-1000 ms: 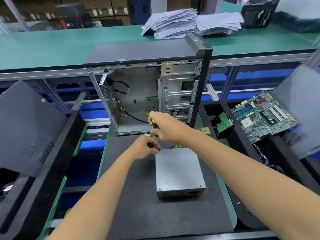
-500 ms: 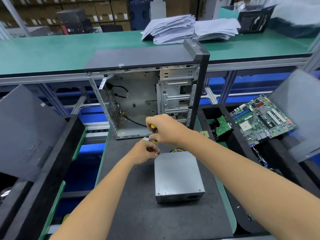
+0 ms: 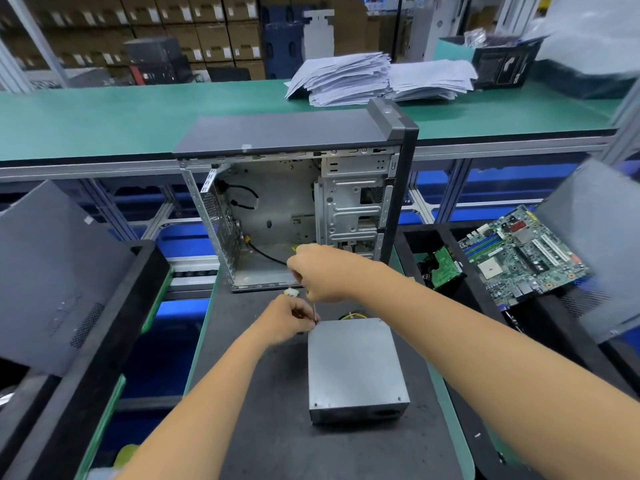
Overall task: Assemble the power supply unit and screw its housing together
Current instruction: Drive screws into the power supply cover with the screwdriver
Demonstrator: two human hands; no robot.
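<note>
My right hand (image 3: 323, 271) grips the screwdriver (image 3: 313, 310) upright over the power supply unit (image 3: 355, 368)'s far-left corner; my left hand (image 3: 289, 318) pinches its tip there.

A grey metal power supply unit (image 3: 356, 367) lies flat on the dark mat (image 3: 263, 410), yellow wires (image 3: 351, 315) at its far end.

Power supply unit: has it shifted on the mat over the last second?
No. The power supply unit sits at the same offset from the open computer case behind it; only the camera view shifted.
</note>
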